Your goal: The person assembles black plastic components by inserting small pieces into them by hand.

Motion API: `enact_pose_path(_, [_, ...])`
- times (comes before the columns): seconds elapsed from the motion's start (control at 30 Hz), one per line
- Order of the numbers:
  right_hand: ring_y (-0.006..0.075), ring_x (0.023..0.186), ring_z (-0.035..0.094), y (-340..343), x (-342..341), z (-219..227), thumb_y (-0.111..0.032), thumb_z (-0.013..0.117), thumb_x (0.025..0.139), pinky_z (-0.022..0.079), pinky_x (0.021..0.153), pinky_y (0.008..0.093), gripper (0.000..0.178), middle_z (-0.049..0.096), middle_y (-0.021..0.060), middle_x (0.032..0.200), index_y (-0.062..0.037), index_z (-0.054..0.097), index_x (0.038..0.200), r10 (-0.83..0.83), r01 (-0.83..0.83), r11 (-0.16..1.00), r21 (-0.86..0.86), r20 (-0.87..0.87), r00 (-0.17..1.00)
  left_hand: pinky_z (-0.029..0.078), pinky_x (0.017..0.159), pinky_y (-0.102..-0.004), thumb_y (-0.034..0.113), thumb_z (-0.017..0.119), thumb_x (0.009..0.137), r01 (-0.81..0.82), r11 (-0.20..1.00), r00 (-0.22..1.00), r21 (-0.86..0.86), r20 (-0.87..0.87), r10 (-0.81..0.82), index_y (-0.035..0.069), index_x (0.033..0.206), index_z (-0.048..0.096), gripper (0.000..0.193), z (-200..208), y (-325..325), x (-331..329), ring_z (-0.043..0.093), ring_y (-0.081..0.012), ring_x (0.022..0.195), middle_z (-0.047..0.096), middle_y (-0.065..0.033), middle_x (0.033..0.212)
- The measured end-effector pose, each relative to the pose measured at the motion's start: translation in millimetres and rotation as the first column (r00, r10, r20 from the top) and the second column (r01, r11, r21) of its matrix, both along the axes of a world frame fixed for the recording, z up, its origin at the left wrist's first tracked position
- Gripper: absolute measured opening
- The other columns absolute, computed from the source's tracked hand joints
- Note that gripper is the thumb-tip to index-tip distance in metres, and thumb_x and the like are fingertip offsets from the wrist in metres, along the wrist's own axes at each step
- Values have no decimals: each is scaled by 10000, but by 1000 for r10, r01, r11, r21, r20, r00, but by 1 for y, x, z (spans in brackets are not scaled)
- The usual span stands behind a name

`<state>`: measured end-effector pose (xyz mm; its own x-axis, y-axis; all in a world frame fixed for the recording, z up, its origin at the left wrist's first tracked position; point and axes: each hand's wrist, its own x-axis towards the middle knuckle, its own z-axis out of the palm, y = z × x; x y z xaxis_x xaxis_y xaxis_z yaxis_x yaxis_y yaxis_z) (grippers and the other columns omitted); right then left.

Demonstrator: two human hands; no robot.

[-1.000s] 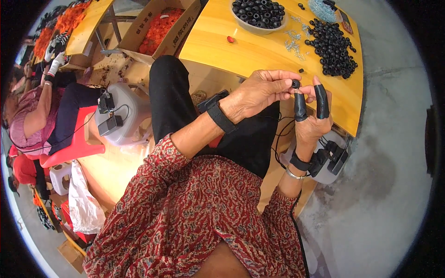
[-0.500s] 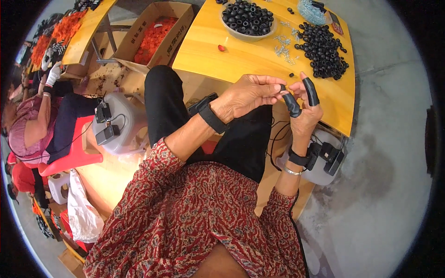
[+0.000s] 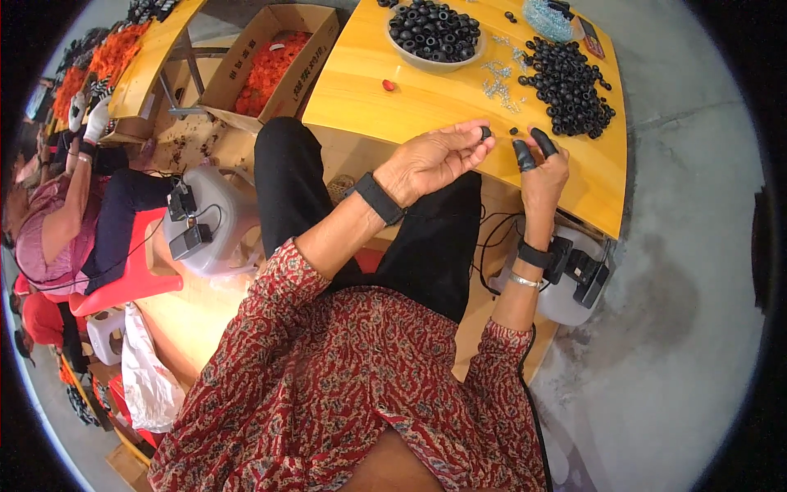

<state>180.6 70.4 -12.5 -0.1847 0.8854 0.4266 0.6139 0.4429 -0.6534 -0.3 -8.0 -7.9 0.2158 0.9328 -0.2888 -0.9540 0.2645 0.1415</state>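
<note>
The left hand (image 3: 430,164) pinches a small black bead (image 3: 485,133) at its fingertips, seen against the tabletop (image 3: 344,94) near its edge, while the right hand (image 3: 545,176) — two fingers in black covers (image 3: 525,156) — is apart from it, and I cannot tell whether it grips anything tiny. So slight a pinch could let the bead slip and roll off the edge, and the covered fingers (probably less sensitive) might nudge the loose black bead (image 3: 513,131) just beside them.
</note>
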Motion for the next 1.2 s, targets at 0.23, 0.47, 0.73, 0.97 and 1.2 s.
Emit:
enact_pose_path(0.23, [266, 815, 558, 11, -13, 2, -94, 738, 707, 455, 759, 346, 206, 655, 87, 778, -44, 706, 904, 17, -26, 998, 63, 136, 991, 548, 832, -241, 14, 517, 914, -10, 1000, 1000, 25, -4, 10, -76, 1139, 525, 242, 6, 1, -3, 603, -210, 970, 575, -164, 1055])
enact_pose_path(0.47, [165, 780, 598, 7, -14, -1, -85, 689, 788, 474, 706, 292, 159, 682, 73, 856, -7, 692, 927, 41, -42, 999, -8, -92, 995, 538, 867, -255, 29, 514, 920, -19, 1000, 1000, 14, -20, 19, -70, 1134, 533, 237, 5, 0, -5, 597, -216, 1003, 582, -148, 1066])
enact_pose_path(0.73, [86, 756, 606, -18, -24, 17, -12, 627, 842, 485, 679, 219, 249, 676, 63, 888, 36, 611, 1086, 99, -173, 974, -149, -410, 907, 535, 862, -274, 33, 513, 922, -25, 999, 1000, 35, -11, 26, -64, 1134, 529, 234, 3, 3, -6, 597, -214, 989, 574, -137, 1059])
enact_pose_path(0.97, [109, 791, 631, -37, -23, 26, 57, 707, 753, 506, 704, 234, 261, 677, 72, 891, 36, 624, 999, 102, -168, 981, -96, -482, 870, 520, 879, -265, 15, 520, 916, -47, 998, 999, 50, 23, 46, -38, 1147, 517, 238, 3, 7, -5, 595, -218, 995, 570, -140, 1075])
enact_pose_path(1.2, [126, 804, 632, -47, -19, 27, 87, 696, 752, 515, 743, 254, 226, 673, 72, 899, 39, 637, 964, 159, -242, 966, -86, -540, 827, 511, 926, -253, 15, 517, 915, -63, 992, 993, 106, -88, 72, -63, 1180, 506, 277, 17, 0, 4, 583, -230, 1052, 564, -152, 1105])
